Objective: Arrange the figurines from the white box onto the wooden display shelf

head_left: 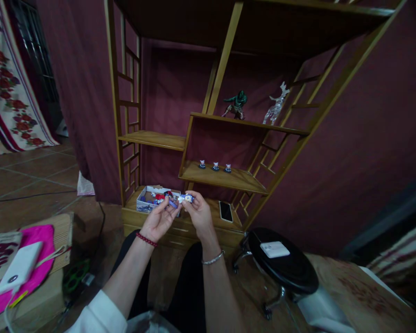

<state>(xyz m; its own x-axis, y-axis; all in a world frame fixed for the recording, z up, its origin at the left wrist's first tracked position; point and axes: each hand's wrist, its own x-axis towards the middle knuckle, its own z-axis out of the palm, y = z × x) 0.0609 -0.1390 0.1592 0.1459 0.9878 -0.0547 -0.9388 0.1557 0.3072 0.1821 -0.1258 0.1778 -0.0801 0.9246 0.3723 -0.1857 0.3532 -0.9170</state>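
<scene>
My right hand (199, 213) pinches a small blue and white figurine (186, 198) between thumb and fingers, its head toward the right. Palm turned up, my left hand (160, 219) is closed on a small purple piece (173, 202) right beside the figurine; its exact shape is too small to make out. Just behind my left hand, an open cardboard box (143, 206) holds red, white and blue small pieces. Three similar little figurines, one of them the middle figurine (215, 166), stand in a row on the wooden shelf (225, 178) above my hands.
A phone (226, 211) lies on the lower cabinet top. Higher up stand a dark green figure (236, 104) and a clear deer ornament (276, 105). At right is a black round stool (294, 273) with a white item (275, 249); at left, a white power bank (20, 267) on pink cloth.
</scene>
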